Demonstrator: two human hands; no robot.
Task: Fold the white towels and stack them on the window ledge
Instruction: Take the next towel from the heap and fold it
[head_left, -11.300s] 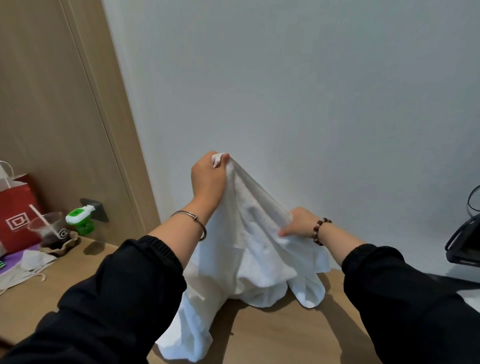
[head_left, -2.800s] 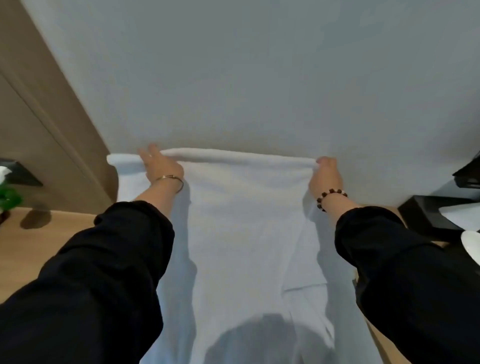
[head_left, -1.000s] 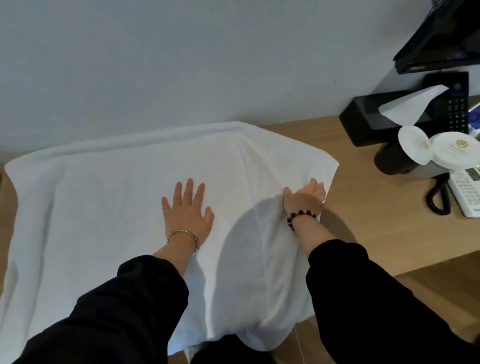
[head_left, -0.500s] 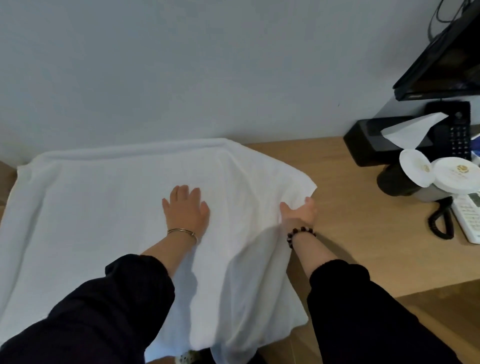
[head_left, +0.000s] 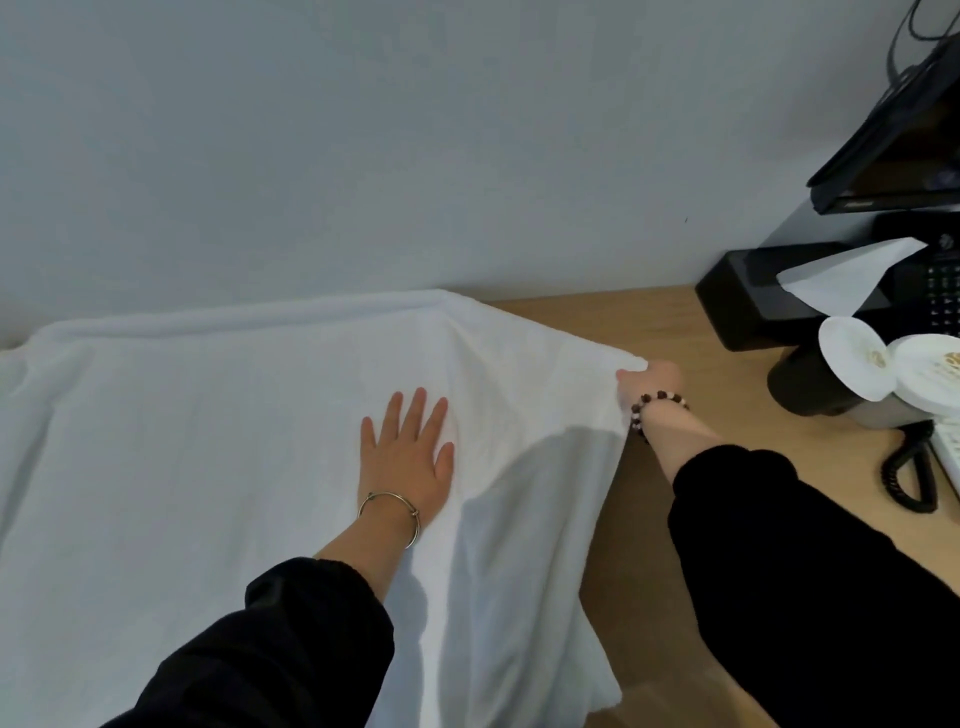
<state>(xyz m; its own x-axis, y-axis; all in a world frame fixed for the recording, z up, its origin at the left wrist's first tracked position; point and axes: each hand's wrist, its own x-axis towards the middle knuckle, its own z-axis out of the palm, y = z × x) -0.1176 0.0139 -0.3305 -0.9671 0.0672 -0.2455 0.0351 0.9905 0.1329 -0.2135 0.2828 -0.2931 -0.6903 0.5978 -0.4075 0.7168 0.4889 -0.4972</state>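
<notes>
While the left hand (head_left: 408, 462) lies palm-down on the white towel (head_left: 182, 441), its fingers (head_left: 415, 410) are straight and fanned, pressing the cloth to the worktop (head_left: 727, 384). Half a second ago those fingers sat closer together; now they're spread wider. The hand sits at about the same spot on the cloth.

The right hand (head_left: 649, 379) pinches the towel's right corner, thumb on top and the other fingers mostly hidden behind the edge. Compared with the earlier frame, it has moved outward to the right and the corner has gone with it. The cloth between the two hands is now drawn tauter and lifted off the wood, with a shadowed slope under it.

I see the towel spread wide on the worktop, its far edge bunched in a roll against the wall (head_left: 363, 156). Its near right part hangs over the worktop's front edge, and its left side runs out of frame.

There's a thin metal bangle (head_left: 389, 506) on the left wrist and a bead bracelet (head_left: 657, 405) on the right, both above black sleeves.

At the right, well apart from the towel, are a black tissue box (head_left: 748, 291) with a tissue (head_left: 852, 280) sticking up, a dark cup with a white lid (head_left: 852, 371) and a coiled phone cord (head_left: 909, 478). A dark monitor (head_left: 893, 140) sits above them. Since the earlier frame, the view has shifted slightly.
</notes>
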